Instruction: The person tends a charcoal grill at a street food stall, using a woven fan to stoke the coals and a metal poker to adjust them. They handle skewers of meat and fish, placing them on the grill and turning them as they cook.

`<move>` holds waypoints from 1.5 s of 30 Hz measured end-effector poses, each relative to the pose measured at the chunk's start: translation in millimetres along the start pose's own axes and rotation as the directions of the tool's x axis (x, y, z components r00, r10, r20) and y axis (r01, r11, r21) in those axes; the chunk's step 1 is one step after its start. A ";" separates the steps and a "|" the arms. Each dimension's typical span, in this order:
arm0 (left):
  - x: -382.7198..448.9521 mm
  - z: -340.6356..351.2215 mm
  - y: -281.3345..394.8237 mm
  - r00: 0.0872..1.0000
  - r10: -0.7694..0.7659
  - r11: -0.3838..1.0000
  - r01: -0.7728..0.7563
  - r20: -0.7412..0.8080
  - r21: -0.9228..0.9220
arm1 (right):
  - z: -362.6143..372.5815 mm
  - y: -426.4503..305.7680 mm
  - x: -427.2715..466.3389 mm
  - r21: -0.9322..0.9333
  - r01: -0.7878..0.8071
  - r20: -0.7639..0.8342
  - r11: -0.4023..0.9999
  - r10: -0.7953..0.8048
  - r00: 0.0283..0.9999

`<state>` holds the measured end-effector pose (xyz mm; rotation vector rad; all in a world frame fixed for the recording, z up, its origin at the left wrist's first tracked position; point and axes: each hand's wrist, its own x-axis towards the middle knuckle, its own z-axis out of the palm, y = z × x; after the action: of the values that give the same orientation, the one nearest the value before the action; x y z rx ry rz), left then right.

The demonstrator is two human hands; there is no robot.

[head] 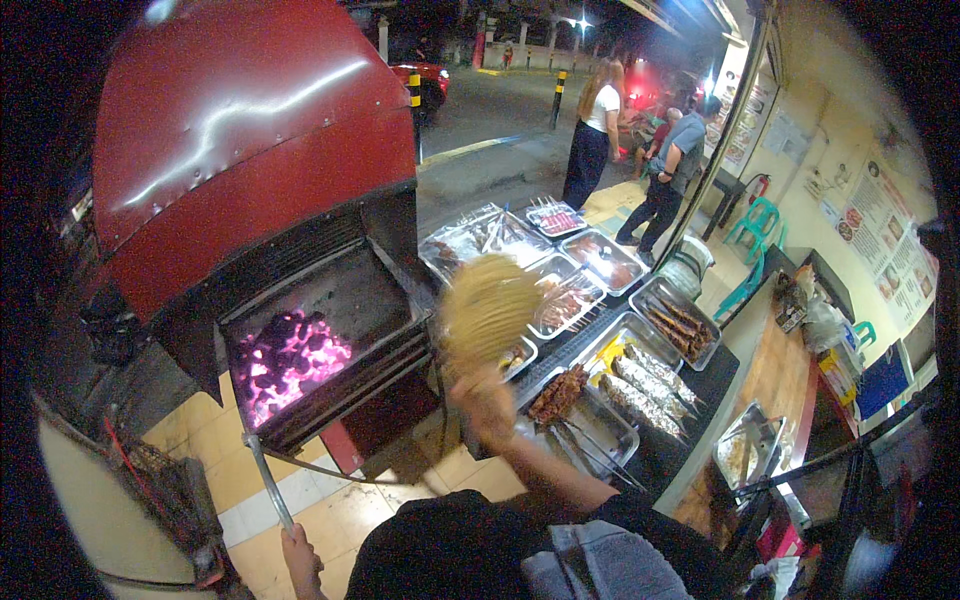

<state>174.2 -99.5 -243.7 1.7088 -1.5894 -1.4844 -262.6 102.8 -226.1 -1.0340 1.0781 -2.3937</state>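
Observation:
My left hand grips a grey metal pipe, whose far end reaches the near corner of a charcoal grill. Glowing charcoal lies heaped on the left part of the grill bed. My right hand is raised, closed around the base of a yellowish hand fan blurred by motion. The fan partly hides trays behind it. Below and right of that hand, a steel tray holds browned meat and tongs.
A red metal hood rises behind the grill. Foil-wrapped items, skewer trays and a tray of browned food cover the right-hand table. A wooden counter stands farther right. Several people, including a person in white, are beyond.

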 end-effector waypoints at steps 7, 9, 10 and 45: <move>-3.5 -7.8 0.5 0.999 0.005 1.000 -0.005 0.044 -0.002 | 13.1 -0.6 -34.3 -0.364 0.079 0.430 0.928 0.092 0.898; -2.3 -7.0 -1.5 0.999 0.019 1.000 -0.018 0.041 -0.014 | -20.1 -28.7 9.1 -0.827 -0.108 -0.108 0.552 0.034 0.994; -0.9 -6.2 -2.3 0.999 0.025 1.000 -0.025 0.034 0.003 | -34.3 -39.8 32.4 -0.733 0.075 -0.155 0.676 -0.274 0.949; -73.9 -21.7 -6.8 0.951 0.237 0.844 -0.303 -0.199 -0.442 | -57.1 -5.6 31.0 -0.379 -0.077 -0.439 0.922 -0.105 0.892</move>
<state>210.3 -40.3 -209.4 1.2256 -1.2087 -1.4247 -325.3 119.3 -232.8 -0.5846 1.7700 -2.5615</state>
